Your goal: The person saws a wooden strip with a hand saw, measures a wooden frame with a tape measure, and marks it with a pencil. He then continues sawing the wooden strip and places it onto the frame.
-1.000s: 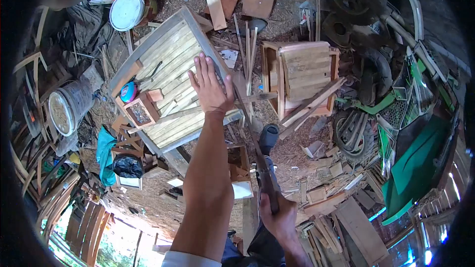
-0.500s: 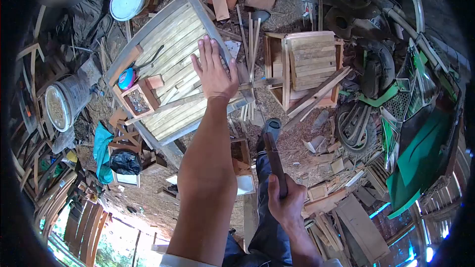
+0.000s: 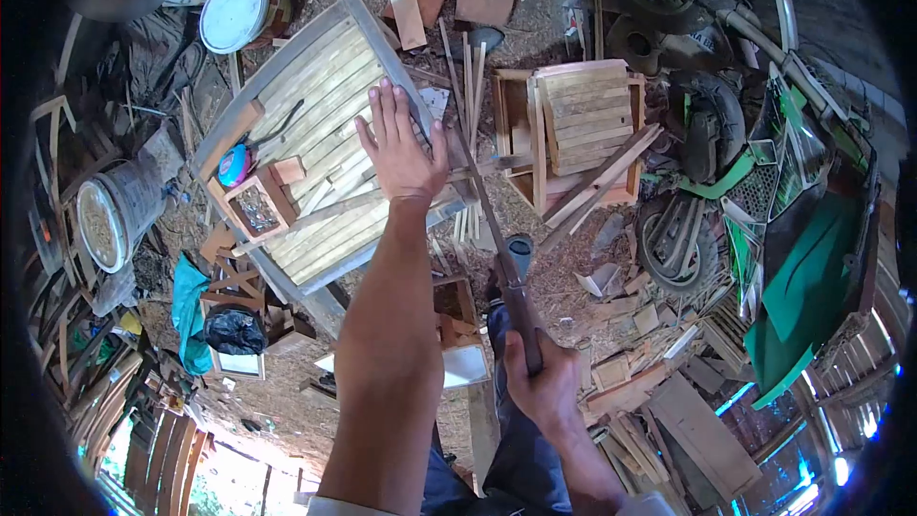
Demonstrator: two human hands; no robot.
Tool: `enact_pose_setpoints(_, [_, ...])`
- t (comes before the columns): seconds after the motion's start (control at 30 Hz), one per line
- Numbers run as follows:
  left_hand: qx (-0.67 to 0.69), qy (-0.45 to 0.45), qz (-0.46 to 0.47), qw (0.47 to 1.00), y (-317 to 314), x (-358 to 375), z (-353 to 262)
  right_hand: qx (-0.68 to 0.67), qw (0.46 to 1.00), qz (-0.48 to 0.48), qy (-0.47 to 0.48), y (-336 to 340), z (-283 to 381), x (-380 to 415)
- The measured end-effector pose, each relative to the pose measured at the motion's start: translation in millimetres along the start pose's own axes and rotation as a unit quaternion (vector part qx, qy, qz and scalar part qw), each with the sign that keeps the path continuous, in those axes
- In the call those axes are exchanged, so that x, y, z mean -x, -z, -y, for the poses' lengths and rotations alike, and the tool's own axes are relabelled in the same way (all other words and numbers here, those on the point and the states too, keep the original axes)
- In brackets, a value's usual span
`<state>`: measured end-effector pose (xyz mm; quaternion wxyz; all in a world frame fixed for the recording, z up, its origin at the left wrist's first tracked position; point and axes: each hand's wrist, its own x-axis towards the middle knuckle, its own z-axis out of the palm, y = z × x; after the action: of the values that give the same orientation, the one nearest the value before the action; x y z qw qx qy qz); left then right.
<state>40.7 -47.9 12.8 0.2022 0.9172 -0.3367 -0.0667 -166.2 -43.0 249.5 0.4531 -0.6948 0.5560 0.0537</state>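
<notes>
My left hand (image 3: 399, 143) lies flat, fingers stretched out, at the right side of a slatted wooden tabletop (image 3: 325, 67) with a grey border. Below its wrist, a long thin wooden strip (image 3: 349, 212) crosses the slats. My right hand (image 3: 546, 377) is wrapped round the brown handle of a long, narrow, dark-bladed tool (image 3: 497, 229). The blade points up and away, overlapping the tabletop's right edge close to my left hand. A small open wooden box (image 3: 258, 207) with small metal bits and a blue-and-pink tape measure (image 3: 234, 164) rest on the left of the tabletop.
A wooden cabinet-like piece (image 3: 585, 119) stands to the right, with planks leaning on it. Motorcycle parts, including a wheel (image 3: 678, 244) and a green panel (image 3: 812, 287), fill the far right. Buckets (image 3: 234, 14) stand at upper left. Wood offcuts (image 3: 693, 420) lie at lower right.
My right hand has swung the tool's blade up and forward, bringing it alongside the tabletop's edge. My left hand stays flat in place while the view shifts slightly.
</notes>
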Motion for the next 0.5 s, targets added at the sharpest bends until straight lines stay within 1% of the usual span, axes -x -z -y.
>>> enact_pose_setpoints(0.03, [0.006,-0.003,-0.008,1.0,-2,-2,0,-0.014,0.999,-0.035,0.018,-9,-1,-6])
enact_pose_setpoints(0.1, [0.019,0.001,-0.002,1.0,-2,6,2,-0.008,0.999,0.023,0.028,-26,-1,-54])
enact_pose_setpoints(0.17, [0.024,0.004,0.0,1.0,-3,0,2,-0.017,0.999,0.008,0.038,-41,9,-92])
enact_pose_setpoints(0.2, [0.02,-0.001,0.003,1.0,0,0,3,-0.024,0.999,0.004,0.036,-48,10,-98])
enact_pose_setpoints(0.27, [0.019,0.004,0.013,1.0,1,9,-1,-0.012,0.999,-0.019,0.029,-54,-8,-78])
enact_pose_setpoints(0.3, [0.018,-0.007,0.012,1.0,1,18,1,-0.006,0.999,-0.03,0.029,-55,-12,-71])
enact_pose_setpoints(0.4, [0.02,-0.009,0.017,1.0,0,15,4,-0.025,0.999,-0.011,-0.016,-56,-4,-72])
enact_pose_setpoints(0.43, [0.019,0.007,0.025,0.999,0,7,1,-0.012,0.999,-0.007,-0.041,-57,7,-81])
enact_pose_setpoints(0.5, [0.021,0.017,0.025,0.999,2,-3,-6,-0.014,1.0,-0.023,-0.009,-70,-2,-90])
